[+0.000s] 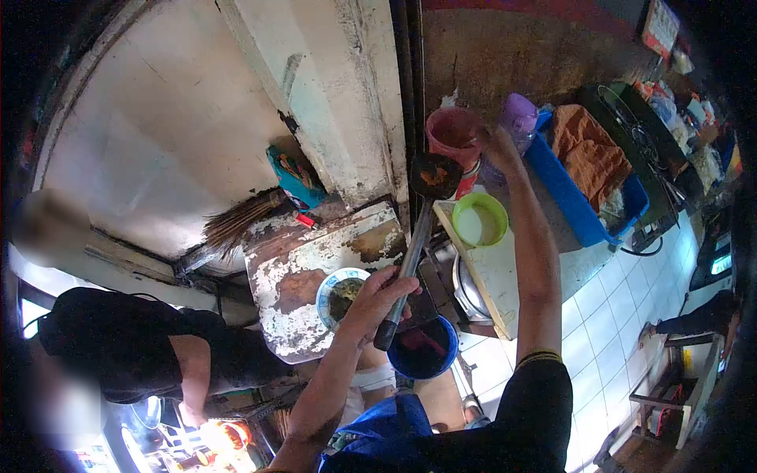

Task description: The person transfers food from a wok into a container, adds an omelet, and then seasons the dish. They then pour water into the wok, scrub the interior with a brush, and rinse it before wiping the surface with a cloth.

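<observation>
My left hand [382,302] is wrapped around the handle of a long wok ladle [436,176]. Some orange-brown stuff lies in its dark, squarish head, just below a red plastic tub [453,132]. At the tub's right rim, my right hand [501,148] has its fingers bent together; what they hold, if anything, is too small to make out. A purple container [518,118] stands beside that hand. Below the tub is a lime-green cup [500,221] with pale contents. Near my left hand, a blue-and-white bowl [324,299] with dark greenish food sits on a worn, peeling tabletop [272,272].
A blue bucket [453,359] stands below the left hand. To the right, a blue crate [579,225] holds a brown cloth [587,150]. A twig broom [240,221] leans by the wall. Another person [134,339] in dark clothes is at the left, near a bright fire.
</observation>
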Action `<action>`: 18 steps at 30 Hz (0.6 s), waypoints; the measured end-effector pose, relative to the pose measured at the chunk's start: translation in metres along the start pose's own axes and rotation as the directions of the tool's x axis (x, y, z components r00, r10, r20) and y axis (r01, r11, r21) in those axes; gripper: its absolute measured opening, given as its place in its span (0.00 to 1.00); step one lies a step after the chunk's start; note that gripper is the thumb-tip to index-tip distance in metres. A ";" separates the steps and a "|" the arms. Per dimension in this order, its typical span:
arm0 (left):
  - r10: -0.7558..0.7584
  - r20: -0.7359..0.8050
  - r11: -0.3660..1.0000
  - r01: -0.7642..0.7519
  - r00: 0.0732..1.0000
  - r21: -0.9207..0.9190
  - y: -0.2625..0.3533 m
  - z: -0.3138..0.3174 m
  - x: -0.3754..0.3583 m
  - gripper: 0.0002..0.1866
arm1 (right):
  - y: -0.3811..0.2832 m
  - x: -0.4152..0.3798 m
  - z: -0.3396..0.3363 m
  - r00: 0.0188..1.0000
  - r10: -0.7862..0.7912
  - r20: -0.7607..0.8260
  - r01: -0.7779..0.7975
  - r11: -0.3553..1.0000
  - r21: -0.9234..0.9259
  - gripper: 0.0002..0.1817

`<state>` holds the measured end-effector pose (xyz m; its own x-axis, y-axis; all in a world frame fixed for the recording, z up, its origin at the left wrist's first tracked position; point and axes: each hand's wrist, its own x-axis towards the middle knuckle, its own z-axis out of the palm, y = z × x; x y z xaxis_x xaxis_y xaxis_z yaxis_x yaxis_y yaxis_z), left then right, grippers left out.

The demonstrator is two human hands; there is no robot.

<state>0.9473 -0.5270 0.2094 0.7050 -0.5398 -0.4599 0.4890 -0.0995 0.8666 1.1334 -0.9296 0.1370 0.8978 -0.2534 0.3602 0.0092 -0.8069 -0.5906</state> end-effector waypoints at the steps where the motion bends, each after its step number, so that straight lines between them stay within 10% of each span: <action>1: 0.003 0.000 1.000 -0.003 1.000 0.001 -0.001 -0.001 0.000 0.16 | -0.006 -0.008 0.001 0.996 0.026 -0.083 -0.009 0.982 0.190 0.19; 5: 0.005 -0.009 1.000 -0.005 1.000 0.007 -0.002 -0.001 0.003 0.16 | -0.031 -0.026 -0.023 0.971 0.194 -0.138 -0.184 0.980 0.082 0.17; 11: 0.002 -0.014 1.000 -0.002 1.000 0.027 -0.001 -0.001 0.001 0.17 | -0.075 -0.090 -0.043 0.934 0.142 -0.328 0.032 0.880 0.474 0.14; 13: 0.012 -0.016 1.000 -0.012 1.000 0.024 -0.003 -0.001 0.001 0.17 | -0.080 -0.113 -0.042 0.951 -0.260 -0.170 0.203 0.934 -0.293 0.12; 18: 0.025 -0.001 0.999 -0.024 1.000 0.034 -0.009 -0.006 0.003 0.20 | -0.085 -0.117 -0.035 0.885 -0.312 -0.347 0.252 0.945 -0.207 0.12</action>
<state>0.9479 -0.5224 0.1992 0.7173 -0.5414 -0.4387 0.4540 -0.1144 0.8836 1.0120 -0.8502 0.1698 0.6387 -0.1573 0.7532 0.1441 -0.9371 -0.3179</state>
